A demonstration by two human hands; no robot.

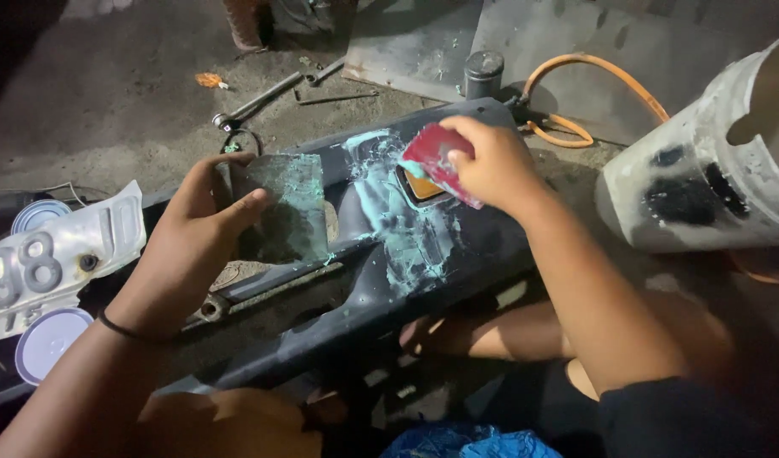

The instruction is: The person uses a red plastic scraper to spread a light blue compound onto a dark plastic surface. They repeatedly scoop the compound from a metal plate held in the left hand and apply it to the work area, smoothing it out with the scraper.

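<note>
Grimy concrete floor (109, 93) under dim light, strewn with a long metal wrench (262, 100), a coiled orange hose (589, 89) and a small dark cylinder (483, 72) beside a flat metal sheet (576, 51). Across the person's lap, a dark plastic body panel (381, 288), smeared in its middle with pale turquoise filler (398, 229). Left hand (198, 225), a thin black band at the wrist, clasped around a flat square board (287, 208) coated with the same turquoise paste, thumb over its face, held upright against the panel's upper edge. Right hand (491, 165) clenched on a red spreader card (440, 161), its lower edge pressed to the smeared patch just beside an orange-rimmed recess (419, 187). At far left, a bent white number plate (58, 254) near two round tin lids (50, 339). At far right, a paint-stained white bucket (703, 178) on its side, well apart from both hands.
</note>
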